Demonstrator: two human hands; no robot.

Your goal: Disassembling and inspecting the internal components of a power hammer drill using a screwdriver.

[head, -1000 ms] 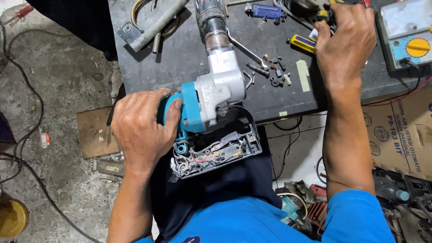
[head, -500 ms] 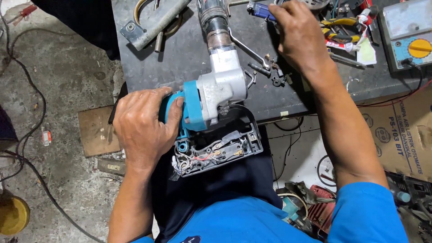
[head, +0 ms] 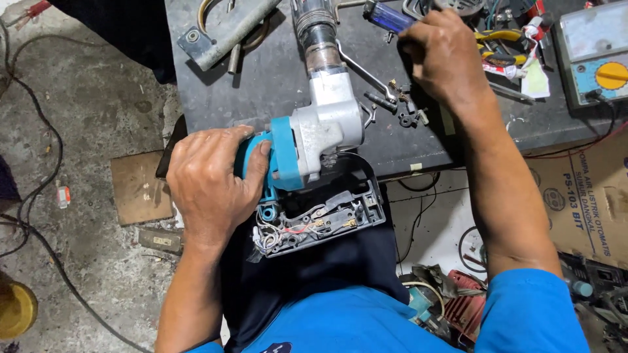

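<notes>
Right hand [head: 443, 55] has closed on blue-handled screwdriver [head: 386, 16]; left hand [head: 212, 186] grips teal drill [head: 307, 140].

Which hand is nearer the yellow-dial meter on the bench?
Right. The right hand is on the bench by a blue-handled screwdriver, some way left of the meter. The left hand grips the drill at the bench's near edge, much farther off.

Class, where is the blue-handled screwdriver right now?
In the head view, the screwdriver lies at the top edge of the bench, right of the drill, with the right hand on it.
</notes>
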